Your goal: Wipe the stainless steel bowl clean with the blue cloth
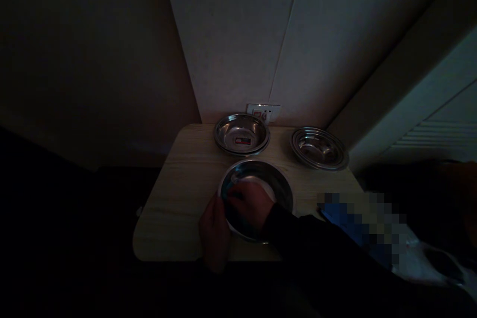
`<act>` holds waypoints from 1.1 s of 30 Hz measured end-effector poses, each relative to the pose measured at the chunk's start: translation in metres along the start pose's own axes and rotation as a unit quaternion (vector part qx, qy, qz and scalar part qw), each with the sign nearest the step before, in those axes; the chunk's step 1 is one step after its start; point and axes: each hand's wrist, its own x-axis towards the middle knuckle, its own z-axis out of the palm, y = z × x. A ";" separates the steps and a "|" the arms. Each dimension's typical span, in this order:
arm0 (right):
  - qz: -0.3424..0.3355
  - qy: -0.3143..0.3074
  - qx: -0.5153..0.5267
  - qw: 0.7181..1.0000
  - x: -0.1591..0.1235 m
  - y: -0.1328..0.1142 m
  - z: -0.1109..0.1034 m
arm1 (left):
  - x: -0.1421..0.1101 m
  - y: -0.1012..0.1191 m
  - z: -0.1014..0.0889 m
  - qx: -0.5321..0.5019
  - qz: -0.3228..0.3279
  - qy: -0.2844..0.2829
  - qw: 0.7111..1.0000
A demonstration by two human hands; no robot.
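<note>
A shiny metal bowl [281, 179] stands near the front of the small table. My left hand [215, 234] is closed on its left rim, fingers pressed against the edge. Inside the bowl is my right hand [249, 204], its fingers curled against the left inner wall. Something pale and bluish-green shows by those fingers, but the dim light hides what it is and whether I hold it. The right forearm, in a dark sleeve, crosses over the bowl's right front rim.
Behind the bowl, nested metal bowls [242, 134] with a red and black label sit against the wall. Another stack of metal bowls [319, 149] is at the back right. A wall socket [264, 112] is above the wooden table [175, 194]. A blurred blue object [346, 221] lies at right.
</note>
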 end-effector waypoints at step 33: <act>-0.024 0.002 -0.087 0.996 -0.002 -0.009 -0.004 | 0.003 -0.001 0.000 0.001 -0.002 -0.013 1.000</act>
